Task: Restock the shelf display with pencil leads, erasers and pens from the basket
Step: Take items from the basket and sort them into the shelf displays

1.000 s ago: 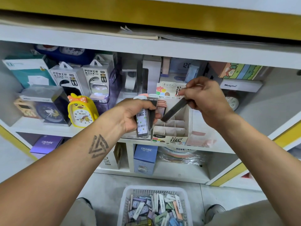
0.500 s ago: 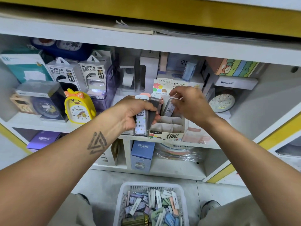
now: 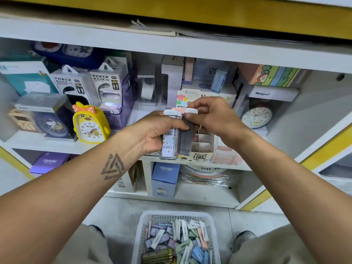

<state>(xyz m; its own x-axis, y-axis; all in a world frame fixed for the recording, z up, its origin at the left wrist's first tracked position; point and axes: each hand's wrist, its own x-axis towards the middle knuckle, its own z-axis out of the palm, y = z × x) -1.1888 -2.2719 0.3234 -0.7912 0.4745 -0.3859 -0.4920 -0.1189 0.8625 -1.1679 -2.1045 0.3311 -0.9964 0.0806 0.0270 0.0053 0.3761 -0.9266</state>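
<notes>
- Clear plastic pencil lead cases [image 3: 174,138], several held upright as a small fan, sit in the left hand [image 3: 156,133]; its fingers and thumb are curled round their lower halves, caps up.
- Right hand [image 3: 213,116] pinches the top of the rightmost case at its white cap [image 3: 191,111], thumb and forefinger closed on it; this case is dark grey and stands touching its neighbours in the left hand's bundle.
- The held cases hang just in front of the lead display box [image 3: 202,149], a white cardboard tray with small dividers, standing on the middle shelf [image 3: 57,145]. Several compartments at the front right show as open card walls; whether the back ones are filled is hidden by the hands.
- A printed header card rises behind the box, partly covered by the right hand.
- On the same shelf to the left: yellow duck alarm clock [image 3: 90,123], two power bank boxes [image 3: 106,82], a boxed dark clock.
- To the right of the box: a round white clock [image 3: 257,116] under a white carton.
- Below on the floor, between the person's knees, a white mesh basket [image 3: 144,235] holds a loose heap of erasers [image 3: 190,242] in pastel sleeves and a gold-coloured pack at its near left corner.
</notes>
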